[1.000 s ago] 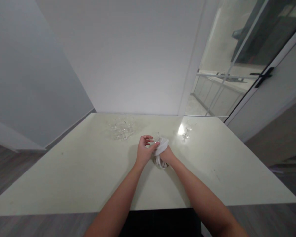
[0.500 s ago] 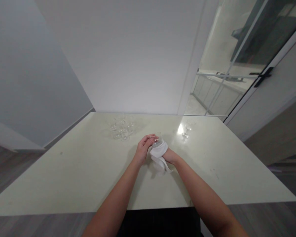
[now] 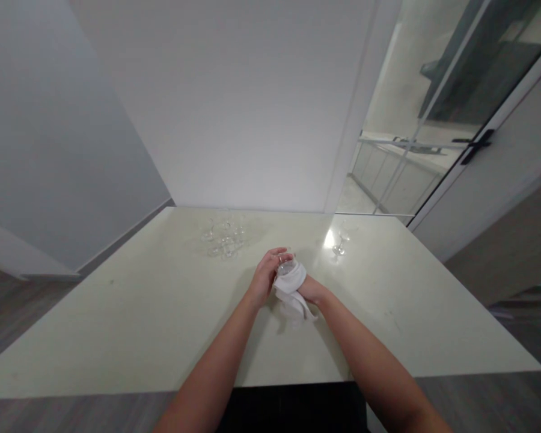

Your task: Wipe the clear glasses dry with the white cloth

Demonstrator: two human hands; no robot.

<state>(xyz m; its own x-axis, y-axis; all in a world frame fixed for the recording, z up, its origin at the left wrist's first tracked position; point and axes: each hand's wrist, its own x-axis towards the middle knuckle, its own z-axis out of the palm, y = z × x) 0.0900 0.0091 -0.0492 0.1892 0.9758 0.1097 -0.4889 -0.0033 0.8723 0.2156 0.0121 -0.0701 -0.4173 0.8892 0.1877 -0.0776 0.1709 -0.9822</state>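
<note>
A clear glass (image 3: 285,266) is held between both hands above the middle of the table. My left hand (image 3: 267,272) is closed around its left side, the fingers curled over the glass wall. Against the glass's near and right side, my right hand (image 3: 310,288) presses a white cloth (image 3: 290,281). The cloth covers most of the right fingers, and its loose end hangs down toward the table. Whether the glass has a stem is hidden by the cloth and fingers.
The pale glossy table (image 3: 144,319) spans the view. Several clear glasses (image 3: 225,236) stand grouped at the back left. One stemmed glass (image 3: 339,240) stands at the back right. A white wall (image 3: 252,120) and a glazed door (image 3: 401,150) rise behind the table.
The glass appears tilted or turned a little in my hands, with less of it showing above the cloth. My left fingers now reach further across it.
</note>
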